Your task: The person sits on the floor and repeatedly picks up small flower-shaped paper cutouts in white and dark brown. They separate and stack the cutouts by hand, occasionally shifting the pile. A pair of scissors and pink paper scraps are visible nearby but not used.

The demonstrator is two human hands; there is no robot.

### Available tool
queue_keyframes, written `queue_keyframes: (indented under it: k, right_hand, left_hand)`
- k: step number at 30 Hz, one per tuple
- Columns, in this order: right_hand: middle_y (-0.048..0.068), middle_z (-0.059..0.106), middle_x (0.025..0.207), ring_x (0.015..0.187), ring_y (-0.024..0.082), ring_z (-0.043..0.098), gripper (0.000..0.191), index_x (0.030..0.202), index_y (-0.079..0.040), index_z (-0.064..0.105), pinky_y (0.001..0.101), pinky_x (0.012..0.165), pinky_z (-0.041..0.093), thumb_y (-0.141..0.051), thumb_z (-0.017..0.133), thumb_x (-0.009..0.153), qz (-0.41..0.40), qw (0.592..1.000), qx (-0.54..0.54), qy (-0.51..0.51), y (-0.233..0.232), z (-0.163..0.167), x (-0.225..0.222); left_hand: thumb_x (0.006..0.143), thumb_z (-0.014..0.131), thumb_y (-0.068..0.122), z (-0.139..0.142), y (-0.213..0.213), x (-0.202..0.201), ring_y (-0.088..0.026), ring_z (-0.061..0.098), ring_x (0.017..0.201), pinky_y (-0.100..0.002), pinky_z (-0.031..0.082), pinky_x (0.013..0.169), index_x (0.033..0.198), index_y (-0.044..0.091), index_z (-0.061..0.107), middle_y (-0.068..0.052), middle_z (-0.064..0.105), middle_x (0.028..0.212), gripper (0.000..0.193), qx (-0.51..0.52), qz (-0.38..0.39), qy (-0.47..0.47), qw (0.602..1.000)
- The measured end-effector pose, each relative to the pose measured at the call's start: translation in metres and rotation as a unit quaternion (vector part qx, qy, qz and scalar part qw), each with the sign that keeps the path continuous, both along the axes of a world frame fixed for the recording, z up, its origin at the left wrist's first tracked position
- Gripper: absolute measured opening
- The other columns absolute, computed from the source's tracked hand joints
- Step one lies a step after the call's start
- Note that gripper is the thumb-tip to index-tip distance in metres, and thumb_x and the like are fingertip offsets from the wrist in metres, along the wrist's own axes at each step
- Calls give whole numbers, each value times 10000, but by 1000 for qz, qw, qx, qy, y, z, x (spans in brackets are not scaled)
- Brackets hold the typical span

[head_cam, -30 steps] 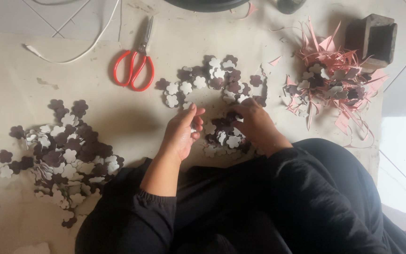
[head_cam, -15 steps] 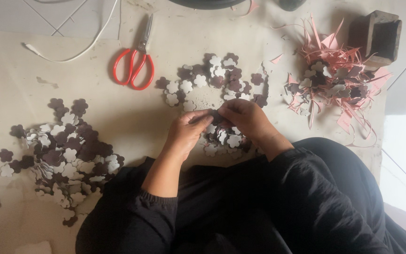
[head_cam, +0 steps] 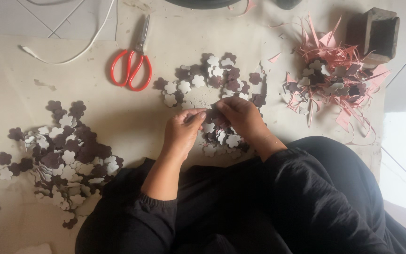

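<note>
Head camera looks straight down at my lap and the pale sheet (head_cam: 118, 113) spread on the floor. My left hand (head_cam: 182, 134) and my right hand (head_cam: 240, 117) meet just above my knees, fingertips touching over a small dark flower cut-out (head_cam: 211, 114). Both hands are curled and pinching that piece between thumb and fingers; I cannot tell how many pieces are stacked there. Under and just behind my hands lies a small heap of flower cut-outs (head_cam: 222, 138), white and dark brown mixed.

At twelve o'clock from my hands sits a looser scatter of cut-outs (head_cam: 207, 80). At ten o'clock, well apart, lie the red-handled scissors (head_cam: 132, 66), blades pointing away from me, with a white cord (head_cam: 71, 56) curving beyond them. At eight o'clock is the large pile of cut-outs (head_cam: 62, 155), with a few strays at its edges. At two o'clock is a tangle of pink paper strips (head_cam: 334, 75) with cut-outs among them, and a dark box (head_cam: 377, 35) just past it.

Compared with a second ago, my hands have lifted off the small heap and drawn together: then the left fingers were down among the pieces, now both grip the one piece between them. Half a second ago they were already joined much as now. The piles, scissors and strips lie where they did.
</note>
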State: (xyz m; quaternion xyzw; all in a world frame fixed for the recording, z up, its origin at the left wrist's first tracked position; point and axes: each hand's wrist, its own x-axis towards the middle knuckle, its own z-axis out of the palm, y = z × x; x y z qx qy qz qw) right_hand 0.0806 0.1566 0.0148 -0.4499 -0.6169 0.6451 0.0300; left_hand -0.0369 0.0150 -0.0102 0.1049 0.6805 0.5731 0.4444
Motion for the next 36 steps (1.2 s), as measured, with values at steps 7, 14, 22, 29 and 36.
queue_keyframes:
  k: [7, 14, 22, 29, 36]
  right_hand:
    - [69, 723, 885, 782, 123, 654, 226, 1144, 33, 732, 258, 704, 566, -142, 705, 1005, 81, 993, 11, 89, -2, -12, 6]
    - [46, 699, 976, 895, 117, 730, 271, 1218, -59, 669, 265, 770, 602, -118, 565, 975, 26, 999, -16, 44, -2, -7, 3]
    - [112, 738, 979, 880, 155, 715, 284, 1198, -14, 668, 278, 801, 611, -233, 568, 1048, -26, 996, -45, 78, -17, -12, -7]
    - [64, 723, 1104, 920, 156, 703, 235, 1202, 5, 592, 291, 824, 596, -96, 605, 991, 19, 987, -73, 144, -10, -18, 3]
    - [91, 679, 1089, 973, 151, 687, 172, 1180, -26, 617, 285, 866, 608, -97, 609, 1023, -27, 982, -128, 134, -7, -15, 0]
  left_hand:
    - [908, 751, 241, 3, 2, 1, -53, 611, 701, -208, 518, 640, 1051, 65, 776, 47, 744, 848, 228, 18, -7, 2, 1000]
    - [923, 765, 249, 5, -2, -2, -46, 536, 660, -217, 450, 596, 1004, 45, 791, 37, 649, 737, 221, -25, 35, 54, 998]
    - [919, 760, 184, 1, 0, 2, -55, 536, 693, -229, 436, 605, 999, 21, 789, 33, 669, 796, 184, 22, 54, -33, 998]
    - [914, 762, 177, 0, -1, 0, -48, 602, 736, -207, 495, 671, 986, 24, 784, 17, 711, 821, 171, -1, 46, 31, 998]
    - [919, 756, 186, 0, -1, 0, -51, 594, 733, -216, 475, 645, 987, 27, 783, 17, 713, 833, 176, 26, 42, 14, 999]
